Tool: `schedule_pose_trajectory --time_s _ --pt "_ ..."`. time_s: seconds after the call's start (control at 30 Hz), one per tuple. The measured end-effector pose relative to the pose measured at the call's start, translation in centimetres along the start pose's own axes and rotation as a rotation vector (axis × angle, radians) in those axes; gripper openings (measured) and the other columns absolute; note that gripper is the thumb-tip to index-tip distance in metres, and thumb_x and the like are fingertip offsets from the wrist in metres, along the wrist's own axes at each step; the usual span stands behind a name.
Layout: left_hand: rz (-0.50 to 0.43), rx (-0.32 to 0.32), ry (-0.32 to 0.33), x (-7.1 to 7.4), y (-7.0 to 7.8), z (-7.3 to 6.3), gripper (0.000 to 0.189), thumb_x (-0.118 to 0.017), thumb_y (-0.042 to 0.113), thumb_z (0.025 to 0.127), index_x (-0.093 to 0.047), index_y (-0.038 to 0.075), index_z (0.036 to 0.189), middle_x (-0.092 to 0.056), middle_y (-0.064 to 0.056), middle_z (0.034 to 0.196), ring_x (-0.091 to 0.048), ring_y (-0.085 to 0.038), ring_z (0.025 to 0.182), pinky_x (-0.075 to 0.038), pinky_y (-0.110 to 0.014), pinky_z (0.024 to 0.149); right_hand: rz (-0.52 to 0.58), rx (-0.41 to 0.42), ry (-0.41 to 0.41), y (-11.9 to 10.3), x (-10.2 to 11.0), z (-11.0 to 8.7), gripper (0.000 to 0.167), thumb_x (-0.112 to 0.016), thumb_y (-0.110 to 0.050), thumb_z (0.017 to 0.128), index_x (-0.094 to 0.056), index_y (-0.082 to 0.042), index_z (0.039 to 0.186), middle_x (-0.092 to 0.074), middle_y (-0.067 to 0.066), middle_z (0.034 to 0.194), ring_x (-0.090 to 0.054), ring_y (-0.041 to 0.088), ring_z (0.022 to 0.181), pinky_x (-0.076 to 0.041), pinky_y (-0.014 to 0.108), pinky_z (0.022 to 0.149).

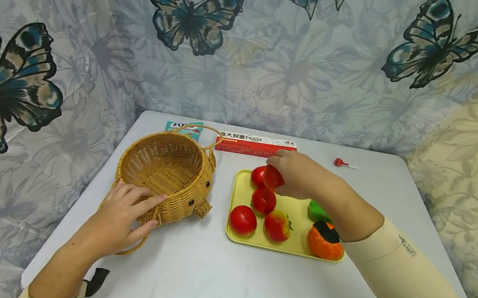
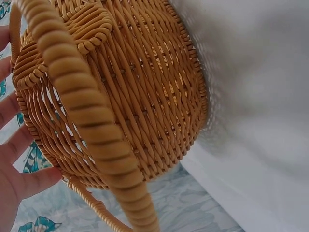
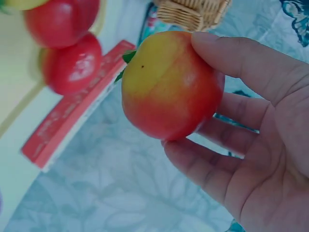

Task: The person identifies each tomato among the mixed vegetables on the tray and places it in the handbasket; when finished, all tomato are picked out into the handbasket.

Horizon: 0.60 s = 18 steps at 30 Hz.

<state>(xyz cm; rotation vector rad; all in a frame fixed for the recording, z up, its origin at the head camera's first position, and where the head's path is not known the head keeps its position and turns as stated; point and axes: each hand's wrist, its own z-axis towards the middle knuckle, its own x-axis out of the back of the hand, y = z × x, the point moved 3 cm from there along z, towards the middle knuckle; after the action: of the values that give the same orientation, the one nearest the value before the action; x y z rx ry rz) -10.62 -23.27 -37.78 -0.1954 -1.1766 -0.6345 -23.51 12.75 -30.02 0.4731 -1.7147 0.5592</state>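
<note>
Far left of the white table (image 1: 183, 278): left hand (image 1: 122, 217) at the near rim of a wicker basket (image 1: 181, 210). Fingers spread and fairly straight, touching the weave rather than curled round it. Basket sits on the tabletop, opening up; two dark bead eyes and a woven snout on its right side, one looped handle at the back, another at the front.

Behind the basket, a teal packet (image 1: 194, 135), partly covered by it. Next, a red-and-white pasta box (image 1: 252, 146) along the back.

Right of the basket, well apart from it, a yellow tray (image 1: 295, 212). On its left part, three red fruits (image 1: 242, 220), then a red-yellow fruit (image 1: 277, 226) with green leaves.

Over the tray's back edge, right hand (image 1: 294, 173) pinching a ripe-looking fruit (image 3: 171, 87), yellow and red, between thumb and fingers; in the right wrist view it hangs apart from the tray's fruits.

Under the forearm, a green item (image 1: 317, 211), mostly hidden, and an orange fruit (image 1: 320, 247) at the tray's near right corner. Beyond the tray, back right, a red lollipop (image 1: 339, 162) on a white stick
</note>
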Motion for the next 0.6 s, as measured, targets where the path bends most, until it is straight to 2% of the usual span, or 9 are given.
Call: schedule_pose_trajectory --time_s 0.2,0.37,0.6 --pt "0.001 0.012 0.003 -0.2 0.1 -0.1 0.054 -0.08 0.023 0.084 -0.066 0.022 0.137 -0.062 -0.003 0.118 -0.053 -0.028 0.113 -0.031 -0.078 0.105 0.014 -0.001 -0.023 -1.7 1.6 2.4 0.053 -0.085 -0.021 0.083 -0.065 -0.009 0.131 -0.062 0.011 0.125 -0.061 0.03 0.11 -0.061 0.041 0.084" --pt "0.011 0.014 0.011 -0.3 0.0 -0.1 0.052 -0.079 0.024 0.085 -0.067 0.021 0.135 -0.062 -0.004 0.117 -0.054 -0.028 0.112 -0.031 -0.078 0.105 0.011 0.049 -0.011 -3.5 2.6 4.6 0.052 -0.082 -0.024 0.085 -0.063 -0.009 0.132 -0.062 0.009 0.123 -0.061 0.028 0.11 -0.06 0.041 0.087" --pt "0.017 0.018 0.003 -0.3 0.2 -0.2 0.053 -0.08 0.025 0.085 -0.067 0.021 0.136 -0.062 -0.005 0.118 -0.053 -0.03 0.114 -0.03 -0.078 0.106 -0.003 0.107 -0.006 -6.7 3.6 7.2 0.06 -0.08 -0.03 0.088 -0.059 -0.011 0.141 -0.058 0.007 0.132 -0.058 0.027 0.116 -0.057 0.039 0.093"
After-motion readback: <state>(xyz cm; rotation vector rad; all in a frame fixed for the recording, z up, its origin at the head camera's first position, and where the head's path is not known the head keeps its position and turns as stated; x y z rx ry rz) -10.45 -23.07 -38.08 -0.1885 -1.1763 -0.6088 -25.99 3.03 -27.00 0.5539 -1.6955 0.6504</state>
